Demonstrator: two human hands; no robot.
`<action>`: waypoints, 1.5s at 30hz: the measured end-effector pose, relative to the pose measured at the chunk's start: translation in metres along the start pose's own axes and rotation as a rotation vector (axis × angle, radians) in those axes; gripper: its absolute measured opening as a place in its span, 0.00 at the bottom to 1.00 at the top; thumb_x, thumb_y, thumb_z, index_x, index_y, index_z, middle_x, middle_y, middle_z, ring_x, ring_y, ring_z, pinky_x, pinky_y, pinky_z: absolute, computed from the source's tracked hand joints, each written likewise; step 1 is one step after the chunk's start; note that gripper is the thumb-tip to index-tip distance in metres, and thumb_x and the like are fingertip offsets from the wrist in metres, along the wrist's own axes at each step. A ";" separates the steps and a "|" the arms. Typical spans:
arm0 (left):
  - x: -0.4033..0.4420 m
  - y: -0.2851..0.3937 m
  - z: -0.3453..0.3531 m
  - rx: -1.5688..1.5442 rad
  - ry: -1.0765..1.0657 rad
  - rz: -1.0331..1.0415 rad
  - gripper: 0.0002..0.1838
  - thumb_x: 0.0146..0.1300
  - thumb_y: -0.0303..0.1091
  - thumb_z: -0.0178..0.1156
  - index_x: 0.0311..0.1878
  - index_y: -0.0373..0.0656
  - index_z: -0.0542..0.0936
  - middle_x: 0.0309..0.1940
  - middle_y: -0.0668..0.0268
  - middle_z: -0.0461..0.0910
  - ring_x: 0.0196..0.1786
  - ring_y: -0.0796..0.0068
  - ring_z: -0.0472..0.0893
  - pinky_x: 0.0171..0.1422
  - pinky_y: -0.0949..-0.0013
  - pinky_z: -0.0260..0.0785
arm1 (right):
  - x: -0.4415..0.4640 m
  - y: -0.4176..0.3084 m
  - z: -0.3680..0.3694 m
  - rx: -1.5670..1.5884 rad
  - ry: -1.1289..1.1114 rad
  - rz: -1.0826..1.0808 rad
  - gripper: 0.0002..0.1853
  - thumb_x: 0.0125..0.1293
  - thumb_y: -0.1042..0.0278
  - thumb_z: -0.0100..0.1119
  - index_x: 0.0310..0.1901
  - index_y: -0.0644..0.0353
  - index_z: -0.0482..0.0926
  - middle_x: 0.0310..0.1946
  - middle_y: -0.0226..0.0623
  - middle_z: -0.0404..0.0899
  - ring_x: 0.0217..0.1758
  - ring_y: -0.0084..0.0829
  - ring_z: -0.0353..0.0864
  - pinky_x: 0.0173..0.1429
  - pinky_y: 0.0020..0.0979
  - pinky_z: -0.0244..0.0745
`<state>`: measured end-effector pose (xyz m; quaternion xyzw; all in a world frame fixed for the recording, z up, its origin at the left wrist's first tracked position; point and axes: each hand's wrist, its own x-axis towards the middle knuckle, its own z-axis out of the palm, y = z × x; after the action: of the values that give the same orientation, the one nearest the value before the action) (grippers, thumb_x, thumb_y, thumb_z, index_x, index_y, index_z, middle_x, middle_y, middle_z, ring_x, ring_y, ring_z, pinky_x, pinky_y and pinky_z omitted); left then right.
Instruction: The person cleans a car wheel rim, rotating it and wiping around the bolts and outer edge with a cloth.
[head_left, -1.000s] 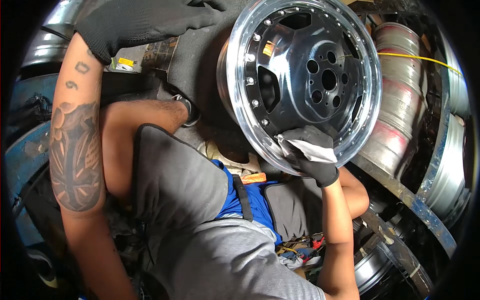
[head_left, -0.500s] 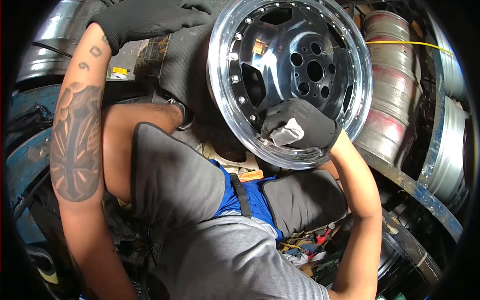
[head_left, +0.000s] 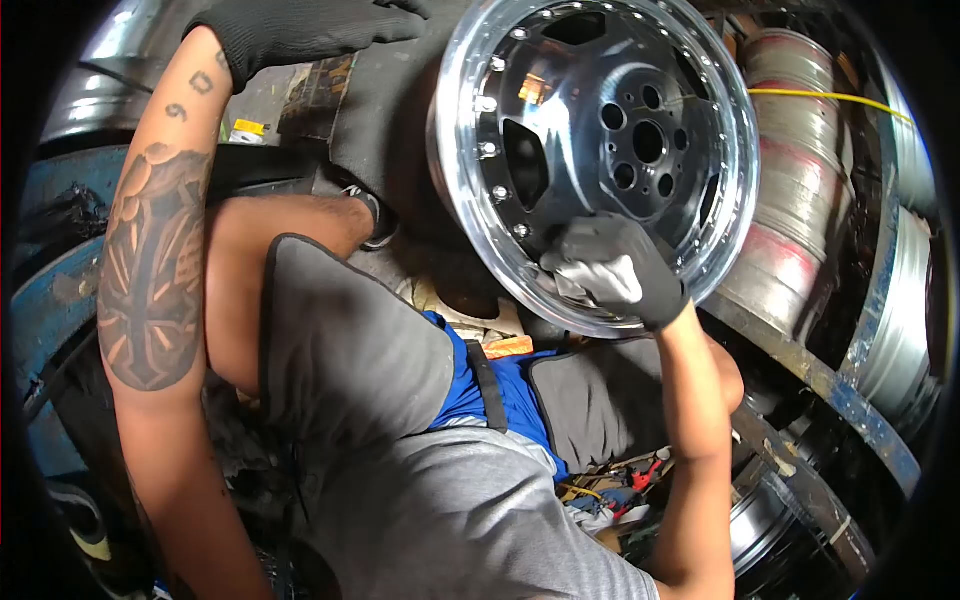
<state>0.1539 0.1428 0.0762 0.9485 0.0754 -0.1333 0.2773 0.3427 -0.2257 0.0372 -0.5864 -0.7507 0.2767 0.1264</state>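
Observation:
A polished wheel rim [head_left: 560, 130] with a dark, glossy face and a bright outer lip stands tilted between my knees. Small bolts ring the face, and several round holes surround its hub. My right hand [head_left: 645, 262], in a black glove, is closed on a crumpled white cloth [head_left: 600, 280] at the lower part of the rim, near the lip. My left hand [head_left: 310, 32], also gloved in black, is off to the upper left, apart from the rim. Its fingers are stretched out with nothing seen in them, and the frame's top edge cuts part of it off.
Stacked metal wheel barrels [head_left: 785, 170] stand to the right behind a blue metal frame [head_left: 850, 400], with a yellow hose [head_left: 830, 96] crossing above. More shiny wheels [head_left: 895, 310] line the far right. Grey pads [head_left: 360, 340] cover my thighs. Tools [head_left: 640, 480] lie below my right leg.
My right hand with the cloth has moved slightly right and down along the rim, showing more of the cloth. The view has shifted a little; my left hand stays stretched out.

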 end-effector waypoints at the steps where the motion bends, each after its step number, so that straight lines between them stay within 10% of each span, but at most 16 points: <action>1: 0.000 0.005 -0.005 0.005 -0.006 0.023 0.29 0.84 0.54 0.53 0.71 0.38 0.79 0.66 0.47 0.83 0.68 0.50 0.82 0.75 0.55 0.72 | 0.005 0.006 -0.007 0.147 -0.008 -0.013 0.09 0.58 0.63 0.73 0.40 0.51 0.87 0.35 0.34 0.83 0.38 0.42 0.85 0.43 0.44 0.79; 7: 0.000 0.003 -0.006 0.008 0.017 -0.035 0.30 0.84 0.55 0.52 0.72 0.39 0.77 0.67 0.47 0.83 0.69 0.48 0.81 0.75 0.54 0.72 | -0.003 -0.006 0.001 -0.026 0.107 -0.047 0.11 0.57 0.64 0.75 0.40 0.55 0.85 0.34 0.37 0.81 0.37 0.46 0.85 0.40 0.45 0.78; 15: -0.019 0.044 -0.022 -0.041 -0.055 -0.145 0.31 0.85 0.57 0.51 0.75 0.41 0.75 0.71 0.48 0.80 0.72 0.49 0.80 0.76 0.54 0.71 | -0.005 -0.060 0.054 0.400 0.668 0.764 0.02 0.62 0.75 0.71 0.34 0.62 0.86 0.32 0.38 0.85 0.31 0.36 0.88 0.38 0.33 0.81; 28: -0.013 0.011 -0.009 -0.021 -0.058 0.022 0.31 0.86 0.55 0.50 0.74 0.37 0.74 0.71 0.48 0.79 0.72 0.50 0.80 0.77 0.55 0.70 | -0.004 -0.071 0.061 -0.109 0.592 0.499 0.23 0.52 0.76 0.75 0.53 0.55 0.87 0.40 0.39 0.86 0.39 0.45 0.88 0.46 0.43 0.83; 36: -0.003 -0.001 0.015 -0.149 0.045 0.138 0.27 0.85 0.52 0.54 0.75 0.42 0.78 0.67 0.61 0.83 0.70 0.68 0.80 0.76 0.63 0.71 | -0.040 -0.032 0.022 0.296 0.472 0.004 0.13 0.61 0.69 0.75 0.47 0.60 0.90 0.44 0.38 0.91 0.46 0.41 0.92 0.50 0.37 0.86; 40: -0.009 -0.001 0.013 -0.159 0.042 0.056 0.28 0.84 0.53 0.55 0.75 0.44 0.78 0.67 0.60 0.83 0.69 0.67 0.80 0.76 0.63 0.71 | -0.055 -0.053 0.049 0.314 0.629 0.535 0.14 0.63 0.71 0.76 0.51 0.60 0.90 0.48 0.39 0.92 0.47 0.40 0.92 0.51 0.37 0.84; 45: -0.008 0.014 0.012 -0.261 -0.016 -0.052 0.27 0.83 0.51 0.55 0.75 0.44 0.78 0.66 0.60 0.83 0.69 0.66 0.81 0.76 0.62 0.71 | -0.037 -0.064 0.061 0.289 0.774 0.551 0.12 0.66 0.74 0.72 0.50 0.58 0.90 0.45 0.40 0.92 0.43 0.40 0.91 0.46 0.37 0.82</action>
<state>0.1472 0.1243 0.0761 0.9010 0.1144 -0.1368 0.3954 0.2703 -0.2873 0.0288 -0.7993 -0.4199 0.1629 0.3979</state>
